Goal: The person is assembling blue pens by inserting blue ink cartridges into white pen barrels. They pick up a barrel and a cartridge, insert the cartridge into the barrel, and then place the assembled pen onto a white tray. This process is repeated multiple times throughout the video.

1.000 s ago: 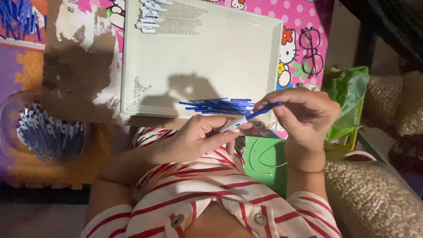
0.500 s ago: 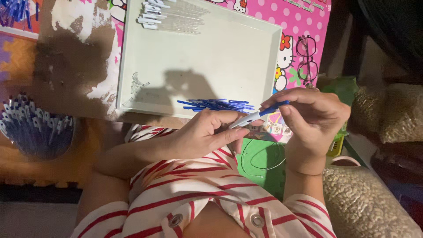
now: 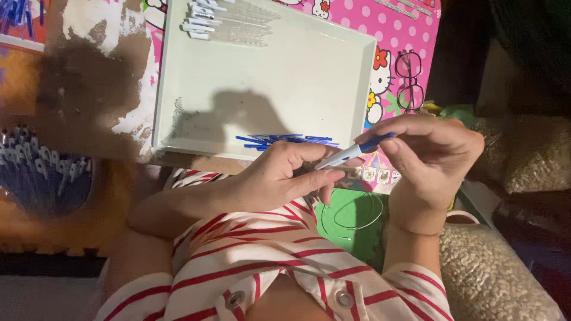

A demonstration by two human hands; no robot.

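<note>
While the person sits over a pale, shallow rectangular plastic tray (image 3: pixel 262 83), both hands meet just past its near edge, above a lap in a red-and-white striped shirt (image 3: pixel 262 261). The left hand (image 3: pixel 279 178) has its grip closed around the white barrel of a slim pen with a blue cap end (image 3: pixel 351 153), thumb and fingers pressing it from both sides. The right hand (image 3: pixel 431 151) pinches the blue end of that same pen between thumb and fingertips, so the pen runs slantwise between the two hands, white part low and left, blue part high and right. Both grips are clamped on it; neither hand is open.

In the tray, close to the near rim and just beyond the left hand's knuckles, lies a small heap of thin blue plastic pieces (image 3: pixel 285 141). At the tray's far end sits a row of clear pen tubes with white tips (image 3: pixel 229 24), well apart from the blue heap. The tray rests on a pink dotted cartoon-print mat (image 3: pixel 404 35), and a pair of dark-framed spectacles (image 3: pixel 409 80) lies on that mat just right of the tray. To the far left, in shadow, a round container full of blue-and-white pens (image 3: pixel 41 172) stands. Beneath the hands a green sheet with a loop of thin wire (image 3: pixel 354 217) shows.
</note>
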